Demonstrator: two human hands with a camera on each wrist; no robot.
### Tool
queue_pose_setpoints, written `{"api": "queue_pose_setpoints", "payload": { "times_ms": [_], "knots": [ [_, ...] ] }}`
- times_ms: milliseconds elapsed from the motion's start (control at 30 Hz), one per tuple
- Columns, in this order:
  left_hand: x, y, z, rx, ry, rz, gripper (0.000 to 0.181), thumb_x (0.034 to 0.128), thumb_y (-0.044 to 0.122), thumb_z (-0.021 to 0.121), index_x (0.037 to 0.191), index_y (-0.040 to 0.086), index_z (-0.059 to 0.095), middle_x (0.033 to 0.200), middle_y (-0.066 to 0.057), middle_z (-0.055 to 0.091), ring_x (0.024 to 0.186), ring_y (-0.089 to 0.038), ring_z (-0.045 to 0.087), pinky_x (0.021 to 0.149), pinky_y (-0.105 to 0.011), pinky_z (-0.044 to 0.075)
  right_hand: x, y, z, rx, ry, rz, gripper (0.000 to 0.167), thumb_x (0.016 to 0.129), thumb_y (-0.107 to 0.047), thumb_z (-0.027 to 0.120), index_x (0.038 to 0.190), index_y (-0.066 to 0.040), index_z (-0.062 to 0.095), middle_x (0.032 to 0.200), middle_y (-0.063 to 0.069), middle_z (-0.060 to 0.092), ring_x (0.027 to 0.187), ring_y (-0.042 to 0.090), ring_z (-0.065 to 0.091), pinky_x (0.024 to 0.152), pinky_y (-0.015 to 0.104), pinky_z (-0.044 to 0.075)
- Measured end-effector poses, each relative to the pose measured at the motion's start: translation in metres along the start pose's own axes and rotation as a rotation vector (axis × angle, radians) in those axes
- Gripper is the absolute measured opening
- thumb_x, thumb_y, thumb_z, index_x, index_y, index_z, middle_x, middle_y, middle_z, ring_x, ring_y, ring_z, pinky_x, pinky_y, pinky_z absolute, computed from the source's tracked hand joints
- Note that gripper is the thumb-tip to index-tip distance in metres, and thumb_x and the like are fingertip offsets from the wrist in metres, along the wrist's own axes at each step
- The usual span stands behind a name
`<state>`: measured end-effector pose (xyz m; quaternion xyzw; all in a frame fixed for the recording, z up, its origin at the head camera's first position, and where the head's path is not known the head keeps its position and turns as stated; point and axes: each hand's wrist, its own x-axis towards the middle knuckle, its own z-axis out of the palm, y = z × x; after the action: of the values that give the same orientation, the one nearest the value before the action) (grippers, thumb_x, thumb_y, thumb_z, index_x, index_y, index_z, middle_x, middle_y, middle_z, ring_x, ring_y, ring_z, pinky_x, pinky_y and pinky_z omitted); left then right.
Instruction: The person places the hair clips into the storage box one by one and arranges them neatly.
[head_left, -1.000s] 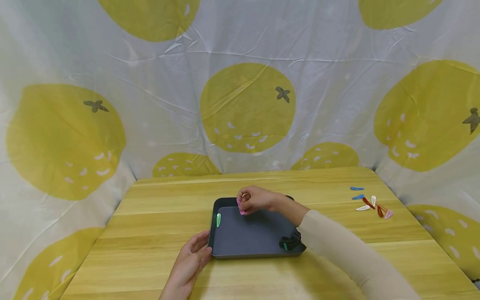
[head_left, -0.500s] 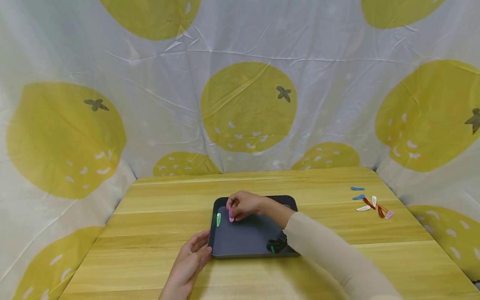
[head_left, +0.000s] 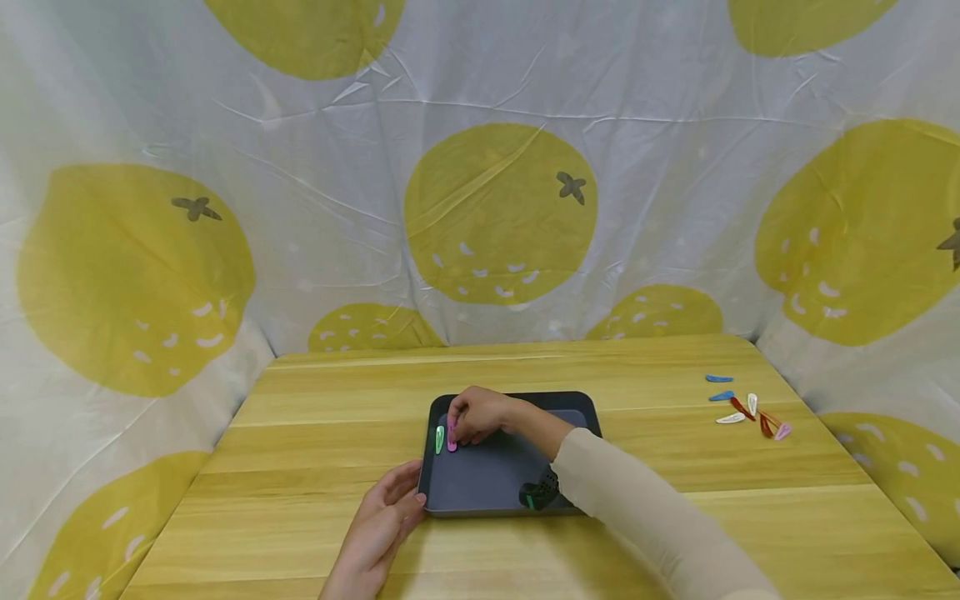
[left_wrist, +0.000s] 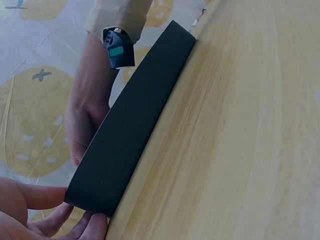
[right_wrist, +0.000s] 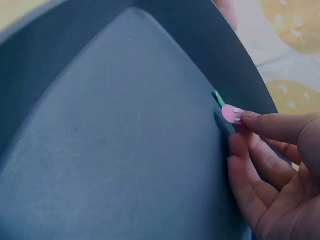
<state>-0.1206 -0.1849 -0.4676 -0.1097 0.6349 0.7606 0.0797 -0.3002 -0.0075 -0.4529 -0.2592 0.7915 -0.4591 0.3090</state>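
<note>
Tray (head_left: 487,487), lower centre: green clip (head_left: 439,440) placed near left wall; pink clip (head_left: 452,436) just beside it, pinched in right hand's (head_left: 482,414) fingers, not yet released. Left hand (head_left: 386,512): fingers holding tray's lower left corner. Outstanding: seemingly eight loose clips (head_left: 742,407), desk (head_left: 322,417), right of frame.

Right hand (head_left: 480,414) hides one end of the pink clip (right_wrist: 231,114) in the right wrist view; most of the green clip (right_wrist: 219,98) is lost behind that; head view, the sleeve (head_left: 652,512) covers the tray's (head_left: 480,483) 4 o'clock corner, then gets cropped around 5 o'clock; left hand (head_left: 384,515) is cut off at 8 o'clock in its own wrist view; loose clips (head_left: 752,404) at the tray's 3 o'clock, too tiny for detail
</note>
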Motion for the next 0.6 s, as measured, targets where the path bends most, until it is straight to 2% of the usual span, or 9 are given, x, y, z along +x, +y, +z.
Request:
{"api": "queue_pose_setpoints", "payload": {
  "times_ms": [300, 600],
  "knots": [
    [-0.0001, 0.0001, -0.0001, 0.009, 0.003, -0.003, 0.058, 0.0986, -0.009, 0.055, 0.153, -0.008, 0.035, 0.155, -0.033, 0.035, 0.141, -0.042, 0.038, 0.111, -0.052, 0.041, 0.0032, -0.0007, 0.0025, -0.046, 0.026, 0.003, 0.007, 0.088, 0.001, 0.078, 0.085, -0.004, 0.074, 0.073, 0.005, 0.071, 0.063, 0.016, 0.061, 0.056, 0.027, 0.053],
    [-0.0010, -0.0002, 0.0001, 0.015, 0.004, 0.001, 0.057, 0.0983, -0.009, 0.055, 0.152, -0.008, 0.036, 0.154, -0.033, 0.036, 0.140, -0.041, 0.040, 0.110, -0.052, 0.041, 0.0020, -0.0027, 0.0006, -0.068, -0.021, -0.026, 0.007, 0.091, 0.004, 0.070, 0.089, -0.002, 0.072, 0.075, 0.006, 0.069, 0.066, 0.016, 0.060, 0.058, 0.027, 0.051]
  ]
}}
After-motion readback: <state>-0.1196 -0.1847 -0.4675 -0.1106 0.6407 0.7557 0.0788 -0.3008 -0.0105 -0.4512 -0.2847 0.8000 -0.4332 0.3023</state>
